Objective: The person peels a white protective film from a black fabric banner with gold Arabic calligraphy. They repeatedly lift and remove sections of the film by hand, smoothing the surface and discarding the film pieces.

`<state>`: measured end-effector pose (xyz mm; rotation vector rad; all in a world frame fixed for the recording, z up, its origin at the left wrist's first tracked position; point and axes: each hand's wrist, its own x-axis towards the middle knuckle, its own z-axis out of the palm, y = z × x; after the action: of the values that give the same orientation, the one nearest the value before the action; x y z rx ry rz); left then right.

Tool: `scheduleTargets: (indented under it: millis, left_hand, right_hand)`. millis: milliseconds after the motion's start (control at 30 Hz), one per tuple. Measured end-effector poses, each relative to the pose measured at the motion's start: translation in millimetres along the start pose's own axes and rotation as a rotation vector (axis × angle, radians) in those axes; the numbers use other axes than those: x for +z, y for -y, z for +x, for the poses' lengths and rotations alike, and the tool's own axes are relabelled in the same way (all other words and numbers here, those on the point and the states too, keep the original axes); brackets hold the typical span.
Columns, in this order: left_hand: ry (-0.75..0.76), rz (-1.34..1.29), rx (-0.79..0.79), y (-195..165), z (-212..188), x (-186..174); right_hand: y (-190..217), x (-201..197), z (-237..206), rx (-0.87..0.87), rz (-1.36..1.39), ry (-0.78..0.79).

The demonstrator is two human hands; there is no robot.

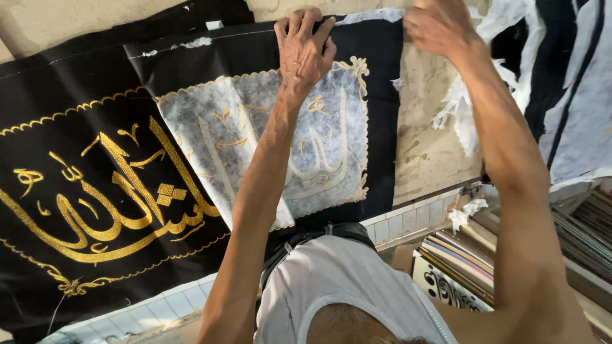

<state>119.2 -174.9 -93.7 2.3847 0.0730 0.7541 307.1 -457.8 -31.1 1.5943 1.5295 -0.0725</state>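
Two black cloths lie across the table, and I'm looking at the one under my hands: the panel (268, 137) lies reverse side up, its centre a grey-white backing with gold stitching showing through in loops and a scalloped gold border around it. Beside it, on the left, the second cloth (83, 191) lies face up, bold gold embroidery on black.

Under them I see the table (427, 153), a worn, stained beige top with a white tiled edge along the near side. Torn white backing scraps (462, 108) lie on the bare patch and further right. Lower right, stacked frames (465, 258) lean beside the table.

My left hand (305, 48) is at the panel's far edge, fingers (299, 25) close together and curled over the black border, gripping it. My right hand (440, 28) is up at the top edge of the view, near the panel's right corner and blurred; I cannot tell whether those fingers are pinched on anything.
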Motion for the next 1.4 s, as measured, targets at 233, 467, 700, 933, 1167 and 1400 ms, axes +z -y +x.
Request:
scheduleTargets:
  millis: [233,467,700,933,1167,1400]
  left_hand:
    - [0.126,0.056,0.015,-7,8,-12]
    - [0.125,0.027,0.025,-5,10,-14]
    - [0.141,0.005,-0.031,1,3,0]
    - [0.061,0.044,0.022,2,-2,5]
    - [0.047,0.087,0.02,-2,-2,2]
    - [0.036,0.065,0.03,-3,1,-3]
  right_hand:
    - [22,-29,-16,0.376,1.039,-0.55]
    - [23,-71,73,0.243,1.032,-0.648]
    - [13,-68,80,0.195,0.987,-0.599]
    - [29,-54,98,0.102,0.949,-0.719]
    - [27,-11,51,0.122,0.959,-0.652]
    - [24,74,-98,0.479,0.711,0.101]
